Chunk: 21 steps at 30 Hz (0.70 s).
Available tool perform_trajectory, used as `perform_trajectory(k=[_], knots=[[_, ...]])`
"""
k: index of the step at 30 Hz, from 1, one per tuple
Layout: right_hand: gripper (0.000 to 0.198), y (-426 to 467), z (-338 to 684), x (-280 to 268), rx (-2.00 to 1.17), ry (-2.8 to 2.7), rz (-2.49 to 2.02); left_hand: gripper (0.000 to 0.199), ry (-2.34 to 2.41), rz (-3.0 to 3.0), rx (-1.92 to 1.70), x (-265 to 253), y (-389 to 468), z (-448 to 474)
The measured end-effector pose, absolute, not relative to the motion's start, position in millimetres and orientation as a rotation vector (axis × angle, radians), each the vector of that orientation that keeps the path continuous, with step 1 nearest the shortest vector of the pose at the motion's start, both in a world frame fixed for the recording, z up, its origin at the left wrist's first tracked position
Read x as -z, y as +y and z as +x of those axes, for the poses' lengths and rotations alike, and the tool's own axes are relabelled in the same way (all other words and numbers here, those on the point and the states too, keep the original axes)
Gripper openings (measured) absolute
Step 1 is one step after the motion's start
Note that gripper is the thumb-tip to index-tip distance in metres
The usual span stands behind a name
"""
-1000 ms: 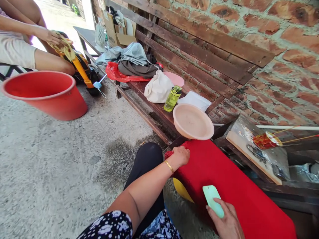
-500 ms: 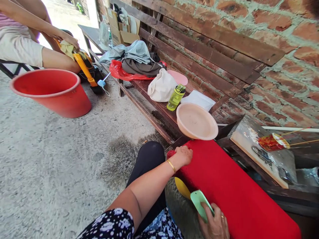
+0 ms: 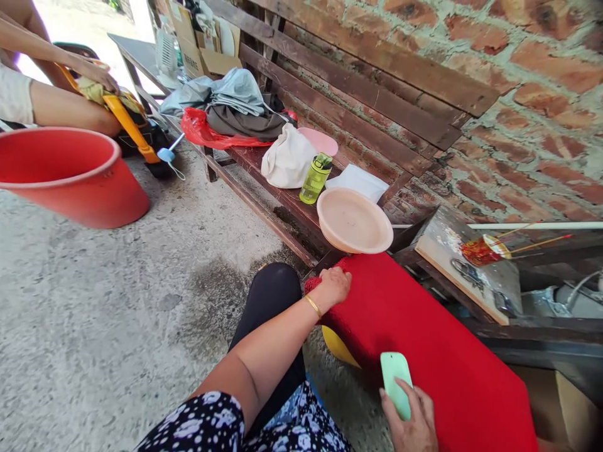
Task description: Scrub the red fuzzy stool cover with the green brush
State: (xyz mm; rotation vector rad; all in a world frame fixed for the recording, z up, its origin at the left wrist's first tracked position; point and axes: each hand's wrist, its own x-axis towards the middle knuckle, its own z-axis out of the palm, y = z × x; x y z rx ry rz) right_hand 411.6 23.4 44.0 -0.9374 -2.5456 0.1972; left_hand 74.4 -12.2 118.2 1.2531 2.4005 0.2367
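Red cloth (image 3: 424, 326) is spread over a long, flat surface that slopes from the basin down to the lower right. At its upper left edge, my left hand (image 3: 335, 285) is closed on the cloth beside a bunched, textured bit of red fabric. My right hand (image 3: 414, 417) holds a light-green oblong block (image 3: 396, 383) with rounded corners and a small dark hole near one end, over the cloth's near side. Its underside is hidden, so its kind is unclear. Beneath the cloth's left edge, part of something yellow (image 3: 339, 347) shows.
A pale pink basin (image 3: 355, 221), a green bottle (image 3: 315, 179) and a white bag (image 3: 288, 158) are on the wooden bench (image 3: 257, 168). A red tub (image 3: 117, 194) stands left, near another person's hand (image 3: 101, 76). A board (image 3: 452, 251) with a red cup is right.
The green block has turned its flat face up and sits farther over the cloth with my right hand. My left hand keeps its hold. The whole view has shifted slightly right.
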Motion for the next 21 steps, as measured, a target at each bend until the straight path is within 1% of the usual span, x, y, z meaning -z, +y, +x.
perform_trajectory(k=[2,3,5,8,11,13,15,18,21], knots=[[0.051,28,406,-48,-0.248,-2.511,-1.029,0.034,2.419,1.257,-0.244,-116,-12,76],[0.052,32,408,-51,-0.277,-2.520,-1.045,0.033,2.426,1.261,-0.253,-114,-12,76],[0.048,39,423,-59,-0.340,-2.555,-1.078,0.032,2.432,1.267,-0.276,-109,-11,76],[0.047,48,447,-72,-0.338,-2.478,-1.296,0.031,2.422,1.269,-0.296,-103,-9,77],[0.058,43,438,-77,-0.297,-2.354,-1.460,0.032,2.413,1.259,-0.292,-104,-9,77],[0.067,35,412,-76,-0.350,-2.338,-1.419,0.033,2.403,1.249,-0.287,-107,-9,76],[0.070,29,384,-72,-0.410,-2.364,-1.335,0.033,2.385,1.241,-0.279,-111,-11,72],[0.066,30,368,-68,-0.416,-2.448,-1.244,0.036,2.375,1.216,-0.257,-114,-13,61],[0.061,42,394,-68,-0.381,-2.504,-1.177,0.039,2.376,1.162,-0.228,-115,-15,51]])
